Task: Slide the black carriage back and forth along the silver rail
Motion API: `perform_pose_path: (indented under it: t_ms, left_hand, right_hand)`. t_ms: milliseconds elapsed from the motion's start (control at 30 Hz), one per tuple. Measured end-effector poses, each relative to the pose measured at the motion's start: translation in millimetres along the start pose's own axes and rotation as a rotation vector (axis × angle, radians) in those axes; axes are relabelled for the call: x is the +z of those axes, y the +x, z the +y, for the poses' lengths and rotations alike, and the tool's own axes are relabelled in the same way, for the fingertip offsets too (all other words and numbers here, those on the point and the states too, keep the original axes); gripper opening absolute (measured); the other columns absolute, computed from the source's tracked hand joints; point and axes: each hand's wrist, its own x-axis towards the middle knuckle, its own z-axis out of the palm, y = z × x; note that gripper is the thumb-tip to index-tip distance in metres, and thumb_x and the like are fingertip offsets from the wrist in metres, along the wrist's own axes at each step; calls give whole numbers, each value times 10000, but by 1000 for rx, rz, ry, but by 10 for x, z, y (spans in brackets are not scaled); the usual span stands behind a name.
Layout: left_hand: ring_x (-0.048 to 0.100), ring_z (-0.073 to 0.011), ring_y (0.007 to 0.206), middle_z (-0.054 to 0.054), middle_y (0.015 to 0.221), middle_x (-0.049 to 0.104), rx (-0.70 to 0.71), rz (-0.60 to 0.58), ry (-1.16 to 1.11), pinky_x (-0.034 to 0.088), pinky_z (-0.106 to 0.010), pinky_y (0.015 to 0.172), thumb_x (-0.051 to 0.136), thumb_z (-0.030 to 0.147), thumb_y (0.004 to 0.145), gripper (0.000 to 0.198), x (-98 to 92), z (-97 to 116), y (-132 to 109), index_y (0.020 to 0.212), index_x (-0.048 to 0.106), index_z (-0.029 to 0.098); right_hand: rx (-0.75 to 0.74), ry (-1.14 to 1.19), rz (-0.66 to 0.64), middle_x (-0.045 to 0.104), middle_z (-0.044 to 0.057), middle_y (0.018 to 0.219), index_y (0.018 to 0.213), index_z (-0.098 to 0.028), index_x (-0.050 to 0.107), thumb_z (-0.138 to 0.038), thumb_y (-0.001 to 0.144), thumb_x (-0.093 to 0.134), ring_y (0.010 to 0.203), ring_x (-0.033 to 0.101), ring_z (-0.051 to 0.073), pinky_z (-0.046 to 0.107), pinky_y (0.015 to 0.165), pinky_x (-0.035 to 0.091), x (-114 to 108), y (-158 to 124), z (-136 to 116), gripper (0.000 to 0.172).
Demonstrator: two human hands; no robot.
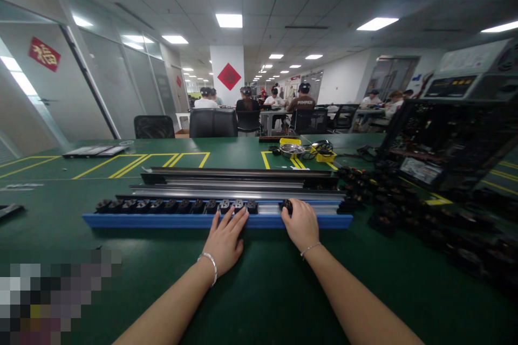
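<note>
A long blue rail (162, 221) lies crosswise in front of me. Black socket modules (157, 206) sit side by side in its channel, from the left end to past the middle. My left hand (225, 243) rests on the rail with fingers stretched out, their tips touching the modules at the right end of the row. Farther right, my right hand (303, 222) has its thumb and fingers closed around a single black socket module (287, 205) at the channel. Bare silvery channel (268, 208) shows between that module and the row.
More black and silver rails (243, 180) lie just behind the blue one. A heap of loose black modules (376, 194) spreads to the right, before an opened machine housing (441, 145). A metal bowl (292, 149) and cables (322, 147) lie at the back. Several people sit farther off.
</note>
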Motion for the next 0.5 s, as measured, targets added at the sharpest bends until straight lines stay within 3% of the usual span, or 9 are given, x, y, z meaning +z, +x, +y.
perform_pose_path:
  t_ms: [500]
  left_hand:
    - [185, -226, 1353, 28, 1447, 307, -1, 11, 9, 114, -531, 1095, 448, 152, 738, 708, 2, 5, 4, 1395, 225, 295]
  right_hand:
    - [13, -29, 24, 632, 77, 884, 860, -168, 579, -288, 790, 439, 852, 531, 198, 313, 823, 326, -15, 4, 108, 196]
